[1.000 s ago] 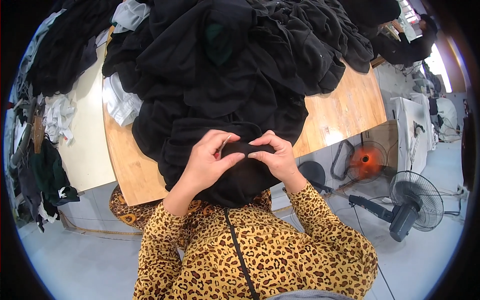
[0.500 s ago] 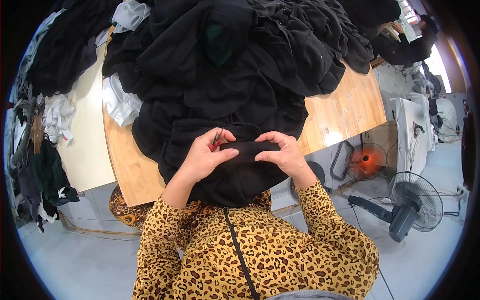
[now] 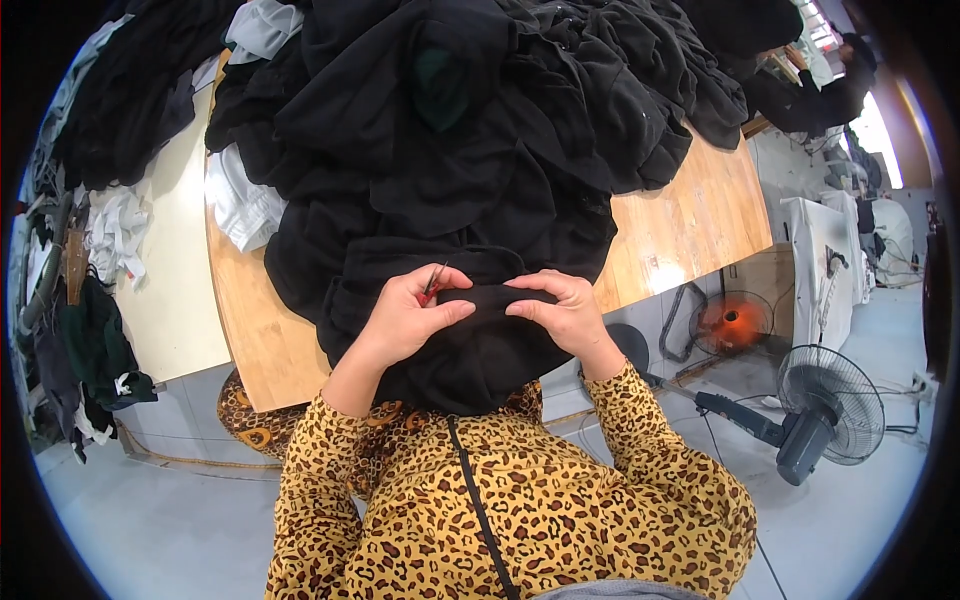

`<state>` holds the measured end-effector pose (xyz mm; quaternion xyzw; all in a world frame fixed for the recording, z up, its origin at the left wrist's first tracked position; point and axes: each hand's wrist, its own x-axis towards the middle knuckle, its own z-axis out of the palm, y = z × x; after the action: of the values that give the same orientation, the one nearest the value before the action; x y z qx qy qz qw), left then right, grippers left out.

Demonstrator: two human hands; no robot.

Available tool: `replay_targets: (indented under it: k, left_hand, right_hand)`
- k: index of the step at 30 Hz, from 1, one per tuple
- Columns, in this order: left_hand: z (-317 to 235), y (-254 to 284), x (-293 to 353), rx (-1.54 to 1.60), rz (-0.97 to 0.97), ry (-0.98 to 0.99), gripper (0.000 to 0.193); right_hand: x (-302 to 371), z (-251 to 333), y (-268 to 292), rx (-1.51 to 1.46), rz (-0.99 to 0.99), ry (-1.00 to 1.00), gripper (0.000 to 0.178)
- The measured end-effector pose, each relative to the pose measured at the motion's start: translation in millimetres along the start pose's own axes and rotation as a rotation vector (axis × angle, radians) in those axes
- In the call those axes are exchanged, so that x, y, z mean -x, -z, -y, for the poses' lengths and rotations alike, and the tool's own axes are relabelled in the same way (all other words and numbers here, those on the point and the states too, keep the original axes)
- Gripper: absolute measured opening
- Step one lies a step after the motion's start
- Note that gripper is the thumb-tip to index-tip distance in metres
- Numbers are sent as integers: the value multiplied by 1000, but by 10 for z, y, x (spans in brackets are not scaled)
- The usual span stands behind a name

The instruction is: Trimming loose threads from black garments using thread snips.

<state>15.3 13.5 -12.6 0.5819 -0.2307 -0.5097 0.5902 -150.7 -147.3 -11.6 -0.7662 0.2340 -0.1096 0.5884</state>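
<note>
A black cloth garment [image 3: 480, 345] lies over the near table edge and hangs toward my lap, with an edge of it raised between my hands. My left hand [image 3: 402, 318] is closed, pinching that edge between thumb and fingers. Tucked in the same hand is a small pair of thread snips [image 3: 431, 288] with red handles, its dark tips pointing up and away. On the other side, my right hand [image 3: 570, 318] pinches the edge with thumb and fingertips. The fabric gripped under the fingers is partly hidden.
A big heap of black garments [image 3: 450, 130] covers most of the wooden table [image 3: 690, 225]. White cloth [image 3: 240, 200] pokes out at its left. Right of the table stand a grey fan [image 3: 825, 410] and an orange fan [image 3: 732, 317]. Another person [image 3: 830, 95] is at the far right.
My right hand has shifted slightly left along the cloth edge, closer to my left hand. The left hand and the snips have barely moved.
</note>
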Motion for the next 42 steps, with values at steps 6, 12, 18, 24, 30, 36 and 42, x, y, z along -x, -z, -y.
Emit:
replay_targets:
  k: [6,12,18,24,30,36,42]
  left_hand:
    - [18,33,-13,-21,-4,20,24]
    - [27,66,1,-57,74,-31,29]
    - [-4,58,2,-97,98,-40,33]
    - [-8,38,1,-111,90,-47,33]
    - [20,39,8,-135,98,-58,33]
    - [40,60,8,-198,87,-124,33]
    - [79,127,20,-176,65,-125,32]
  right_hand:
    - [9,99,14,-205,55,-61,26]
    - [0,-97,74,-505,-33,10,43]
    - [-7,-173,66,-407,-99,69,75]
    - [-12,-212,66,-387,-114,129,85]
    - [18,-191,81,-311,-119,164,92]
    - [-2,-206,69,-255,-170,210,95]
    - [-19,-217,87,-312,-149,224,81]
